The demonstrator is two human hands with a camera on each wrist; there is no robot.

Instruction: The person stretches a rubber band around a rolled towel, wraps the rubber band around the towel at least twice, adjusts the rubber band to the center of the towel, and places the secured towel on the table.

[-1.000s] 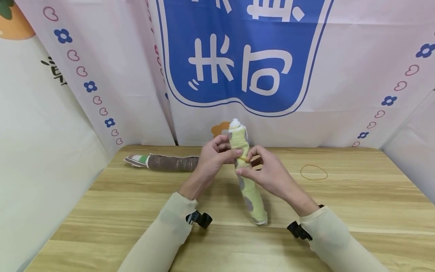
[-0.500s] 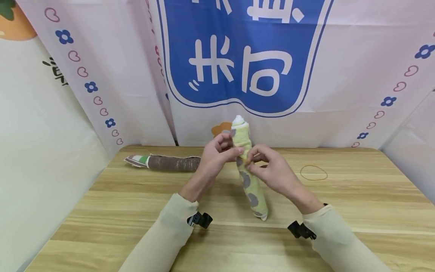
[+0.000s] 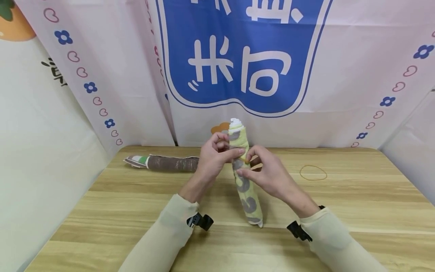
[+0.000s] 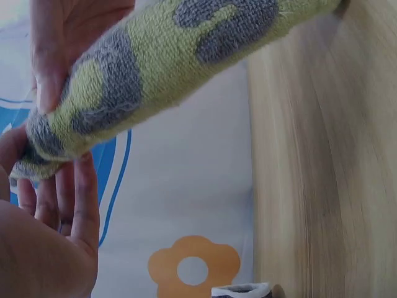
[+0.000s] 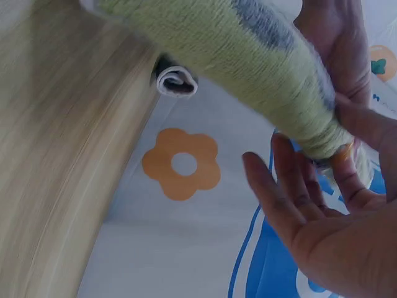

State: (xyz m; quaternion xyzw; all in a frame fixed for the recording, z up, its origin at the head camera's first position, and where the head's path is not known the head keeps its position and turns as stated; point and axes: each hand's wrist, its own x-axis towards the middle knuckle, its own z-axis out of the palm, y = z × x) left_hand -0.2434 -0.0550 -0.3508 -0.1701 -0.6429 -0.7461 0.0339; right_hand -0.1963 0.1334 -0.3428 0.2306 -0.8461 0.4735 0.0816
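Note:
A yellow towel with grey patches is rolled into a long tube, tilted upright with its white end at the top. My left hand holds its upper part, thumb across the front. At about mid-length my right hand pinches an orange-yellow rubber band that lies around the roll. Much of the band is hidden by the fingers. In the left wrist view the towel roll slants across the top. The right wrist view shows fingers at the banded part of the roll.
A brown rolled cloth with a green and white end lies at the back left, partly behind the left hand. Another rubber band lies loose on the wooden table at right. A printed curtain hangs behind the table.
The towel roll has turned about its length, so other grey patches face the front. Its top tipped right, then back left. My right hand has shifted slightly and remains at the band.

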